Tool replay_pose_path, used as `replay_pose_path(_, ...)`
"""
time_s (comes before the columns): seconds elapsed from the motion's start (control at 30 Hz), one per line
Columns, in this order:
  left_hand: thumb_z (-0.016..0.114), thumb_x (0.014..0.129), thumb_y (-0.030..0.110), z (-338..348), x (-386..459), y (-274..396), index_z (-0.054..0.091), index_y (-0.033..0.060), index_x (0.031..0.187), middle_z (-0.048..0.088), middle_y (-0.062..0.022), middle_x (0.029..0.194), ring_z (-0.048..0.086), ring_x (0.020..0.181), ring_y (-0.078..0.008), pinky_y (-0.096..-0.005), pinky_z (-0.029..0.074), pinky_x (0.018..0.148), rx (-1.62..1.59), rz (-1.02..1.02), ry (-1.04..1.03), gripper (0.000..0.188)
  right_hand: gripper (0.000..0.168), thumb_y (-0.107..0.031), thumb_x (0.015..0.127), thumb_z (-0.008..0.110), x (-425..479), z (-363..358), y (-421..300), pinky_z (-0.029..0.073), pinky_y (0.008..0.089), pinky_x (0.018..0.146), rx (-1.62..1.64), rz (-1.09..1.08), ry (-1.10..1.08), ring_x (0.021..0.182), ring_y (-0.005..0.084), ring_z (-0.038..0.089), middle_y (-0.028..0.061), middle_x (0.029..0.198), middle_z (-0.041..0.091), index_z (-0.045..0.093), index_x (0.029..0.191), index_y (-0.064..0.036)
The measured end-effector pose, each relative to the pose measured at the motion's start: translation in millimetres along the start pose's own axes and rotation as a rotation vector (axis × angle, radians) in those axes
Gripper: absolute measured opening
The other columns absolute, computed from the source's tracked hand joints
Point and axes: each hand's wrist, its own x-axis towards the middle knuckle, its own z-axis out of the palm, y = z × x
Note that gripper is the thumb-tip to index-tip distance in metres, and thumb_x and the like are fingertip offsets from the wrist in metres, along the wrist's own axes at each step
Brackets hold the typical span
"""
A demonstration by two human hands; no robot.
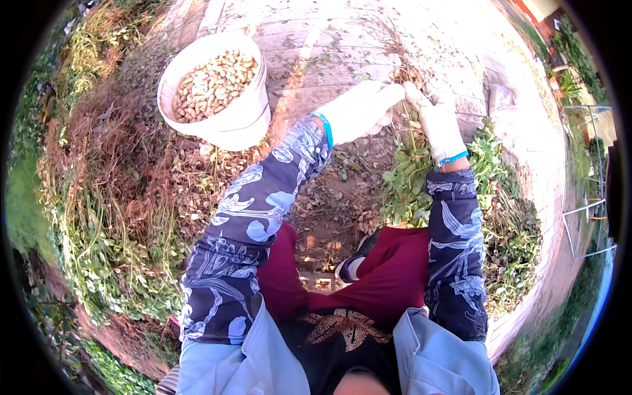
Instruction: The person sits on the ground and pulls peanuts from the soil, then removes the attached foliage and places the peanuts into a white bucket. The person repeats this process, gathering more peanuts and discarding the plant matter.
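Note:
My right hand (pixel 434 113), in a white knit glove with a blue cuff, grips a peanut plant (pixel 414 143) near its roots. Its leafy stems hang down towards my knee, and the thin roots with pods point away from me. My left hand (pixel 363 111), gloved the same way, reaches over from the left; its fingertips meet those of my right hand beside the pods (pixel 407 76). Whether the left fingers hold a pod cannot be told. A white plastic bucket (pixel 247 123) with many unshelled peanuts (pixel 217 86) stands tilted to the left of my hands.
Pulled peanut plants with dry roots (pixel 103 148) lie heaped along the left. More leafy plants (pixel 508 237) lie to the right of my right arm. A pale plastic bag (pixel 501 98) rests beyond my right hand. Dry leaves and soil (pixel 340 192) cover the ground between my legs.

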Motion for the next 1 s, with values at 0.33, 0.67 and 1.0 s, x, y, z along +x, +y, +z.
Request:
replay_pose_path(0.33,0.050,0.104,0.034,-43.1,-27.4,5.4,0.062,0.0055,0.126,0.067,-0.0168,0.091,0.067,0.084,-0.0328,-0.0436,0.054,0.077,1.118,0.608,0.780,0.038,0.043,-0.035,0.094,0.075,10.3,-22.0,11.7,0.054,0.0285,0.062,0.326,0.052,0.213,0.080,0.0139,0.068,0.0048,0.098,0.073,0.068,0.120,-0.001)
replay_pose_path(0.67,0.067,0.093,0.048,-93.5,-50.4,12.0,0.066,0.0100,0.127,0.069,-0.0139,0.121,0.066,0.107,-0.0300,-0.0412,0.051,0.093,1.038,0.339,0.796,0.051,0.033,-0.041,0.100,0.065,-23.7,5.1,-31.8,0.043,0.0269,0.043,0.585,0.230,-0.010,0.056,0.0140,0.059,0.0021,0.075,0.062,0.064,0.115,-0.012)
replay_pose_path(1.0,0.064,0.092,0.041,-7.3,0.5,-15.6,0.041,-0.0043,0.147,0.057,-0.0300,0.136,0.059,0.125,-0.0404,-0.0450,0.048,0.104,1.007,0.416,0.459,0.074,0.056,-0.045,0.094,0.072,-6.7,19.7,-5.7,0.055,0.0306,0.079,0.168,0.001,0.047,0.088,0.0170,0.066,0.0084,0.104,0.069,0.065,0.124,0.002)
